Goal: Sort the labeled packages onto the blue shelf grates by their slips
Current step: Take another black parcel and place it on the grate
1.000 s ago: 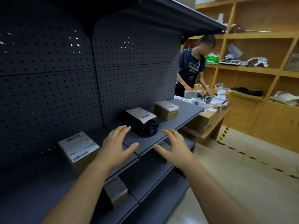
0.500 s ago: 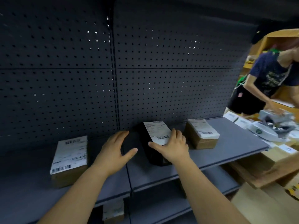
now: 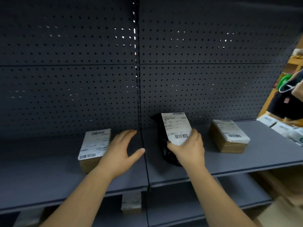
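Observation:
A black bag package (image 3: 162, 138) with a white shipping slip (image 3: 176, 126) lies on the dark blue shelf (image 3: 262, 153), right of the centre seam. My right hand (image 3: 186, 148) grips its near end, thumb under the slip's lower edge. My left hand (image 3: 122, 149) hovers open over the shelf beside a brown cardboard box (image 3: 94, 148) with a white label. A second labeled brown box (image 3: 228, 136) sits to the right of the bag.
A perforated dark back panel (image 3: 98, 79) rises behind the shelf. Lower shelves hold another small box (image 3: 131, 203). At the far right stand a person (image 3: 288, 102), several white parcels (image 3: 285, 128) and wooden shelving.
My view swung left to face the shelf squarely. My right hand reached the black bag and closed on it, lifting the slip's edge. My left hand stayed open near the left box.

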`<state>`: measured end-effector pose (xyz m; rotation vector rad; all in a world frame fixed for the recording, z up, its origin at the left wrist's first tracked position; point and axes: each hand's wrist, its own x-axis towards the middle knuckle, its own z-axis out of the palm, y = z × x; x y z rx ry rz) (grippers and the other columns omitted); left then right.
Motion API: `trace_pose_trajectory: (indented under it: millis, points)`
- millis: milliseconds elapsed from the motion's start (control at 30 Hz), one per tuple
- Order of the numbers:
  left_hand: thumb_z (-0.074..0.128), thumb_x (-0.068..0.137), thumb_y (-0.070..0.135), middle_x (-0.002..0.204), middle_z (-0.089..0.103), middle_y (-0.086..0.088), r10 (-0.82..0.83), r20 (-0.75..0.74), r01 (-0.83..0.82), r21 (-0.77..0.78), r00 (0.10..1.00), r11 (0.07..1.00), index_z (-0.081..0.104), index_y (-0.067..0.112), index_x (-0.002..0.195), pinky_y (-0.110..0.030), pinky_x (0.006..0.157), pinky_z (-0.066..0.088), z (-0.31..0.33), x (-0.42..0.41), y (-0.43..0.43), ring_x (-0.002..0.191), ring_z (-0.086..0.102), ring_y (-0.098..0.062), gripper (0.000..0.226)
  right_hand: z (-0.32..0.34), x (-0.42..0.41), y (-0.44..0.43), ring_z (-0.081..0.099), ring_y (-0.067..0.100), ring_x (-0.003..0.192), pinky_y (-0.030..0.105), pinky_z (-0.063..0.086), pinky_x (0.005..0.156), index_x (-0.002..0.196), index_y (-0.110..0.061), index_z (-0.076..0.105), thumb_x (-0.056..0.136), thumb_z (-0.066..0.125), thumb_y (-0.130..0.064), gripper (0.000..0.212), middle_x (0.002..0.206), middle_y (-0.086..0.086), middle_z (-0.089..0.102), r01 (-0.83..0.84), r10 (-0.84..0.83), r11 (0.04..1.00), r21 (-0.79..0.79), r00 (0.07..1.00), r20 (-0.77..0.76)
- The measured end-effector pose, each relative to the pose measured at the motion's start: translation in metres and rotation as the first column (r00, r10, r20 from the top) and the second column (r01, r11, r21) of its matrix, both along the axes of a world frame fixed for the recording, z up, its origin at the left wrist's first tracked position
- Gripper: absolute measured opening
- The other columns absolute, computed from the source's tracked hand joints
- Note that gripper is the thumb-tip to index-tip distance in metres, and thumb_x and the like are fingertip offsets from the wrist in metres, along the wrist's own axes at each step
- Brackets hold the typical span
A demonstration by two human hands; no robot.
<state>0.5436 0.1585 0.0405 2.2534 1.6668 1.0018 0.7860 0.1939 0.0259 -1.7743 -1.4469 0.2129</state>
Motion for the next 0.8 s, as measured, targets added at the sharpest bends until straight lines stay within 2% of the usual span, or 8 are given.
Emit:
trace_pose_trajectory:
  millis: [100, 267, 367, 500, 633, 733, 800]
  points:
    - [0.042, 0.079, 0.072, 0.148, 0.034, 0.011, 0.036, 0.008, -0.037, 0.041, 0.999, 0.998, 0.034, 0.028, 0.146, -0.027, 0.113, 0.021, 0.013, -0.028, -0.025, 0.135, 0.027, -0.006, 0.080, 0.017, -0.029, -0.026, 0.050, 0.024, 0.105, 0.047, 0.049, 0.088, 0.130, -0.012, 0.039, 0.054, 0.077, -0.059, 0.097, 0.112, 0.002, 0.047, -0.052, 0.053, 0.993, 0.102, 0.999, -0.010]
    - [0.041, 0.080, 0.072, 0.145, 0.035, 0.013, 0.111, 0.006, -0.111, 0.093, 0.994, 0.989, 0.035, 0.026, 0.144, -0.043, 0.111, 0.031, 0.026, -0.109, -0.093, 0.133, 0.030, -0.009, 0.079, 0.039, -0.107, -0.093, 0.045, 0.019, 0.111, 0.040, 0.045, 0.094, 0.134, -0.014, 0.036, 0.056, 0.079, -0.061, 0.101, 0.120, 0.001, 0.045, -0.175, 0.171, 0.969, 0.172, 0.985, 0.037]
    - [0.037, 0.078, 0.075, 0.148, 0.030, 0.015, 0.168, -0.007, -0.165, 0.122, 0.986, 0.979, 0.031, 0.029, 0.147, -0.040, 0.114, 0.027, 0.030, -0.171, -0.147, 0.136, 0.024, -0.006, 0.083, 0.042, -0.169, -0.141, 0.044, 0.018, 0.112, 0.041, 0.045, 0.095, 0.135, -0.017, 0.033, 0.056, 0.078, -0.063, 0.102, 0.121, -0.002, 0.044, -0.238, 0.234, 0.956, 0.173, 0.971, 0.048]
    - [0.049, 0.085, 0.066, 0.151, 0.027, 0.015, 0.269, -0.016, -0.264, 0.136, 0.963, 0.955, 0.028, 0.030, 0.147, -0.031, 0.114, 0.022, 0.030, -0.263, -0.230, 0.138, 0.020, -0.004, 0.075, 0.041, -0.266, -0.201, 0.042, 0.017, 0.116, 0.043, 0.044, 0.099, 0.137, -0.020, 0.030, 0.057, 0.077, -0.062, 0.102, 0.125, -0.003, 0.042, -0.349, 0.353, 0.921, 0.174, 0.936, 0.011]
    - [0.052, 0.085, 0.064, 0.151, 0.029, 0.014, 0.411, -0.004, -0.406, 0.147, 0.912, 0.902, 0.031, 0.029, 0.146, -0.031, 0.114, 0.021, 0.030, -0.360, -0.312, 0.139, 0.022, -0.005, 0.074, 0.041, -0.372, -0.245, 0.043, 0.014, 0.113, 0.036, 0.044, 0.095, 0.134, -0.024, 0.035, 0.055, 0.081, -0.059, 0.099, 0.118, -0.008, 0.042, -0.497, 0.511, 0.841, 0.214, 0.860, -0.012]
    - [0.055, 0.086, 0.057, 0.151, 0.029, 0.013, 0.539, 0.030, -0.538, 0.138, 0.842, 0.832, 0.032, 0.027, 0.147, -0.027, 0.114, 0.017, 0.030, -0.429, -0.370, 0.139, 0.020, -0.005, 0.071, 0.042, -0.456, -0.273, 0.043, 0.013, 0.113, 0.037, 0.044, 0.096, 0.134, -0.027, 0.034, 0.053, 0.081, -0.060, 0.099, 0.117, -0.011, 0.039, -0.616, 0.633, 0.761, 0.202, 0.774, -0.027]
    - [0.050, 0.083, 0.065, 0.150, 0.030, 0.014, 0.622, 0.045, -0.621, 0.136, 0.782, 0.772, 0.034, 0.028, 0.146, -0.032, 0.116, 0.021, 0.028, -0.474, -0.406, 0.139, 0.021, -0.005, 0.074, 0.042, -0.514, -0.290, 0.042, 0.013, 0.115, 0.036, 0.042, 0.097, 0.133, -0.030, 0.033, 0.054, 0.080, -0.059, 0.097, 0.117, -0.013, 0.036, -0.688, 0.709, 0.698, 0.197, 0.703, -0.053]
